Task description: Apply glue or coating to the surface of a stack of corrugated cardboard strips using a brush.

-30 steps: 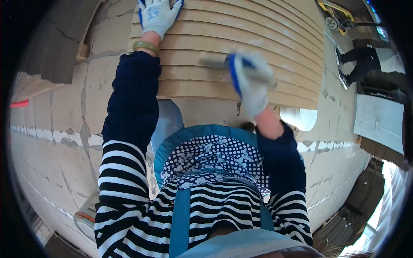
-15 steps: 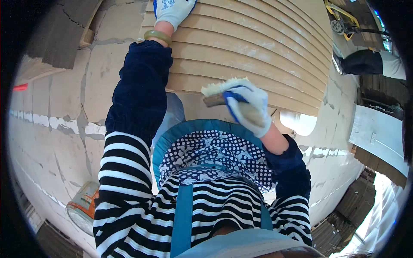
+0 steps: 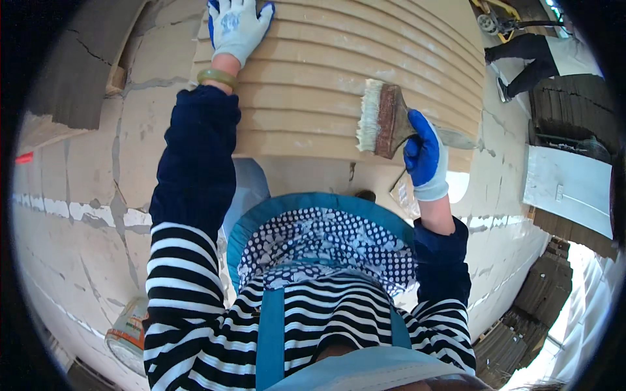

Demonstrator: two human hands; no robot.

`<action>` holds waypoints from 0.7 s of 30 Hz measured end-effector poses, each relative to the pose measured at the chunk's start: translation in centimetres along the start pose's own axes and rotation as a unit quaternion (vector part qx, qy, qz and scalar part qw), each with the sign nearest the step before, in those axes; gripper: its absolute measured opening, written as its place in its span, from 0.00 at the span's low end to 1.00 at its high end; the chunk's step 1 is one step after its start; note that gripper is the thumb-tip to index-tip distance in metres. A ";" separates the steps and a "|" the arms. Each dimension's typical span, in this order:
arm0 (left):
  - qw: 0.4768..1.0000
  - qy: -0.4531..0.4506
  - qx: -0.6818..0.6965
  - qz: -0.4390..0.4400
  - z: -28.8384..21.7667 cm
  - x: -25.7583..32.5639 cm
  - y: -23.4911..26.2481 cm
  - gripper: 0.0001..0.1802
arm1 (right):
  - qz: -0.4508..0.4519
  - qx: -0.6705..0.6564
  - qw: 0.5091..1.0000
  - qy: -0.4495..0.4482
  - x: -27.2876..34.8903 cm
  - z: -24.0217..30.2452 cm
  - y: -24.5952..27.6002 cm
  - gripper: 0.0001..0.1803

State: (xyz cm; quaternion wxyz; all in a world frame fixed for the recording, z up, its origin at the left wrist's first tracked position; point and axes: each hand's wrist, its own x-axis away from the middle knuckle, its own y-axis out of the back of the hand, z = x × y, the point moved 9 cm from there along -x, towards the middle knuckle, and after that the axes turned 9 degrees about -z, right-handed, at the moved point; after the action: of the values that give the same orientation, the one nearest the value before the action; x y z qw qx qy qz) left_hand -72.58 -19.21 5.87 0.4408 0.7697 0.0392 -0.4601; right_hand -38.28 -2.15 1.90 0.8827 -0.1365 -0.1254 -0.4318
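A stack of tan cardboard sheets (image 3: 306,98) lies before me, fanned so that each edge overlaps the one below in steps. White smears mark several of the strips. On the upper left of the stack my left hand (image 3: 240,26), in a white glove with blue coating, rests flat with its fingers spread. My right hand (image 3: 427,156), gloved alike, is closed round the handle of a wide paste brush (image 3: 393,120). The brush's pale bristles point left and look coated with whitish paste. It is over the stack's near right part; whether the bristles touch is unclear.
A white rounded thing (image 3: 458,188) shows partly beside my right wrist. An orange-and-white bucket (image 3: 127,335) stands on the floor at lower left. Dark stacked boards (image 3: 75,72) are at upper left. A person in dark trousers (image 3: 525,55) stands at upper right, near a yellow-framed cart (image 3: 499,16).
My right hand has moved right and turned the brush so its bristles face left. My left hand appears lower and farther left, its fingers now in sight. The person at right has shifted.
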 end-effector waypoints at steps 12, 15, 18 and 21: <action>1.000 -0.003 -0.013 0.004 1.3 0.4 -1.5 0.31 | -0.004 0.200 0.872 0.446 -16.8 15.7 -20.9 0.11; 1.000 0.005 -0.007 0.007 1.7 0.5 -1.4 0.32 | -0.017 0.323 0.683 0.655 -14.7 16.6 -24.3 0.09; 1.000 0.000 -0.010 0.006 1.3 0.2 -1.7 0.32 | -0.003 0.406 0.615 0.676 -13.8 14.3 -23.5 0.07; 1.000 0.001 -0.009 0.010 1.3 0.4 -1.7 0.32 | 0.050 0.385 0.571 0.724 -9.6 11.5 -21.5 0.09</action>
State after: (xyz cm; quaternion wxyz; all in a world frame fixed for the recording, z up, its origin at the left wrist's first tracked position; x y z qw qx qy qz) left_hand -74.03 -19.25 4.29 0.4525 0.7663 0.0360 -0.4546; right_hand -62.29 -3.84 12.25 0.6683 0.5683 0.4079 -0.2531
